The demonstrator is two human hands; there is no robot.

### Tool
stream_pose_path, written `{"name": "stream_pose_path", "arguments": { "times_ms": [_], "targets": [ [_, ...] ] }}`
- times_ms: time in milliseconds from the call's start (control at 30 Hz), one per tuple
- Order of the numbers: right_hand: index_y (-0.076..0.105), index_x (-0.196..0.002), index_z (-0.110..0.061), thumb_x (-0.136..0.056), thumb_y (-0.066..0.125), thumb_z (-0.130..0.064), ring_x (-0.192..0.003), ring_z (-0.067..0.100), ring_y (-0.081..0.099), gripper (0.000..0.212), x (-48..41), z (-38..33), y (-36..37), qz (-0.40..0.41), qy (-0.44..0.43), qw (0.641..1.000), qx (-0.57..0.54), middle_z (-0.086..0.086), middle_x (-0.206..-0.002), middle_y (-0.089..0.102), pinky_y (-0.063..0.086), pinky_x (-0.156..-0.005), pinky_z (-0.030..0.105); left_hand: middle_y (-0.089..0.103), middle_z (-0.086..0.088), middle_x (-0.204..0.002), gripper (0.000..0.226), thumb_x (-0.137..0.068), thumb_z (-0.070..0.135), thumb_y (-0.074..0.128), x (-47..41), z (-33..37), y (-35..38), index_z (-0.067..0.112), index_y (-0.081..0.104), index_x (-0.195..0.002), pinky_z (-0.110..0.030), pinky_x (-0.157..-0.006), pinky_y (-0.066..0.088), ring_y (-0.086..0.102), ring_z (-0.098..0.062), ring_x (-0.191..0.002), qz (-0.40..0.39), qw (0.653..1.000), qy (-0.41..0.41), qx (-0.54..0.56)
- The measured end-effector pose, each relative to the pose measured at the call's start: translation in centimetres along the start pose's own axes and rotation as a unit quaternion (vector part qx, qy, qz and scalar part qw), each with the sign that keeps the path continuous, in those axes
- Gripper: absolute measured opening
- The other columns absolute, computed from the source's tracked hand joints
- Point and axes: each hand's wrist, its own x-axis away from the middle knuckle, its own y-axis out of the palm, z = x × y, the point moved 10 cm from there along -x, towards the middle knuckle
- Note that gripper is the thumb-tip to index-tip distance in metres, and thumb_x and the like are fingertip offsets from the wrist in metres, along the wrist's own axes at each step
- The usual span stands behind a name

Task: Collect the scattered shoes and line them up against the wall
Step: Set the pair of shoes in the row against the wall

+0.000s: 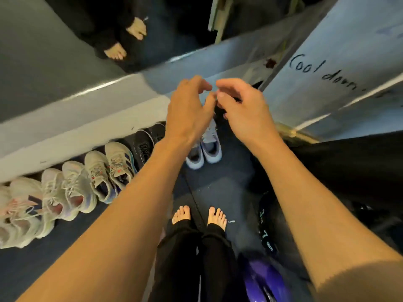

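Lilac shoes (pixel 205 149), on floor (pixel 235 171), beneath curled fingers (pixel 196 83)

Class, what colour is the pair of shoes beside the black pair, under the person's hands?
The shoes are pale lilac-grey with white toes; head view.

Left hand (pixel 187 112) and right hand (pixel 244 112), loosely curled, above lavender sneakers (pixel 210 148) by the wall (pixel 65 120); more pairs (pixel 98 177) alongside

Handwritten black lettering "Cool down" stands on the pale blue-grey panel (pixel 340 62) at right. White figures, including a "3" and a "7", stand on the black rounded object (pixel 267 234) on the floor; the remainder is illegible.
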Motion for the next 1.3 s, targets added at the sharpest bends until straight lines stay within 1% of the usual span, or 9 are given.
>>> {"name": "stream_pose_path", "arguments": {
  "times_ms": [67, 167, 333, 400, 533, 667, 800, 1033, 1300],
  "targets": [
    [0.062, -0.116, -0.024, -0.094, 0.052, -0.022, -0.103, 0.01, 0.061, 0.023, 2.1, -7.2, -4.8, 0.023, -0.026, 0.999, -0.039, -0.006, -0.112, 0.064, 0.051, -0.093, 0.039, 0.063, 0.0, -0.107, 0.018, -0.091, 0.026, 0.058, -0.1, 7.9, -5.1, 0.017, 0.063, -0.105, -0.04, -0.087, 0.05, 0.061, -0.017, -0.095, 0.012, 0.999, 0.044, 0.019],
    [0.062, -0.113, -0.025, -0.094, 0.051, -0.021, -0.105, 0.015, 0.061, 0.022, 6.7, -18.3, -11.9, 0.059, -0.085, 0.99, -0.095, -0.004, -0.112, 0.066, 0.05, -0.094, 0.043, 0.066, 0.001, -0.1, 0.018, -0.091, 0.027, 0.059, 1.3, 20.0, -13.3, 0.016, 0.065, -0.104, -0.037, -0.083, 0.052, 0.063, -0.015, -0.087, 0.029, 0.993, 0.11, 0.044],
    [0.064, -0.104, -0.032, -0.092, 0.049, -0.028, -0.101, 0.015, 0.065, 0.019, 17.1, -34.2, -21.8, 0.105, -0.193, 0.961, -0.169, -0.006, -0.107, 0.068, 0.055, -0.085, 0.035, 0.067, 0.005, -0.087, 0.014, -0.091, 0.025, 0.061, 6.8, 38.2, -25.2, 0.015, 0.068, -0.098, -0.007, -0.064, 0.039, 0.054, 0.004, -0.065, 0.053, 0.965, 0.242, 0.085],
    [0.064, -0.103, -0.032, -0.091, 0.049, -0.029, -0.1, 0.015, 0.065, 0.02, 21.5, -39.3, -25.2, 0.128, -0.23, 0.947, -0.183, -0.004, -0.106, 0.069, 0.055, -0.086, 0.035, 0.068, 0.007, -0.085, 0.015, -0.091, 0.026, 0.06, 9.8, 44.2, -28.8, 0.015, 0.069, -0.097, -0.013, -0.067, 0.045, 0.057, 0.003, -0.068, 0.049, 0.95, 0.295, 0.094],
    [0.064, -0.107, -0.018, -0.098, 0.048, -0.016, -0.1, 0.023, 0.064, 0.018, 30.3, -47.0, -30.9, 0.198, -0.299, 0.915, -0.185, 0.009, -0.107, 0.068, 0.054, -0.083, 0.034, 0.064, 0.012, -0.079, 0.009, -0.091, 0.027, 0.059, 15.0, 54.4, -33.7, 0.021, 0.066, -0.094, -0.041, -0.078, 0.055, 0.059, -0.006, -0.075, 0.013, 0.913, 0.386, 0.13],
    [0.063, -0.106, -0.018, -0.097, 0.05, -0.016, -0.101, 0.024, 0.065, 0.016, 39.3, -50.1, -35.5, 0.296, -0.313, 0.887, -0.166, 0.009, -0.11, 0.068, 0.053, -0.086, 0.041, 0.064, 0.008, -0.08, 0.007, -0.085, 0.033, 0.06, 21.1, 62.2, -35.4, 0.029, 0.065, -0.087, -0.048, -0.083, 0.053, 0.06, -0.011, -0.077, -0.051, 0.863, 0.467, 0.186],
    [0.063, -0.108, -0.018, -0.098, 0.05, -0.018, -0.096, 0.016, 0.067, 0.017, 48.9, -50.6, -38.6, 0.389, -0.305, 0.86, -0.125, 0.004, -0.107, 0.068, 0.054, -0.086, 0.038, 0.065, 0.009, -0.081, 0.004, -0.086, 0.033, 0.059, 28.3, 66.8, -34.0, 0.033, 0.062, -0.084, -0.047, -0.084, 0.054, 0.063, -0.011, -0.08, -0.125, 0.815, 0.52, 0.224],
    [0.061, -0.116, -0.016, -0.098, 0.048, -0.021, -0.1, 0.016, 0.066, 0.023, 65.1, -48.0, -41.1, 0.531, -0.244, 0.811, -0.032, 0.002, -0.11, 0.068, 0.055, -0.089, 0.041, 0.068, 0.003, -0.093, 0.016, -0.089, 0.036, 0.057, 42.4, 71.4, -29.5, 0.025, 0.066, -0.095, -0.048, -0.087, 0.053, 0.065, -0.017, -0.092, -0.247, 0.744, 0.563, 0.263],
    [0.06, -0.116, -0.016, -0.097, 0.048, -0.02, -0.103, 0.018, 0.064, 0.023, 85.8, -44.4, -40.4, 0.658, -0.193, 0.727, 0.042, 0.002, -0.109, 0.067, 0.055, -0.087, 0.041, 0.07, 0.004, -0.093, 0.012, -0.083, 0.045, 0.056, 62.9, 74.1, -25.8, 0.037, 0.065, -0.087, -0.048, -0.088, 0.053, 0.066, -0.018, -0.092, -0.377, 0.648, 0.586, 0.308]
  ]
}}
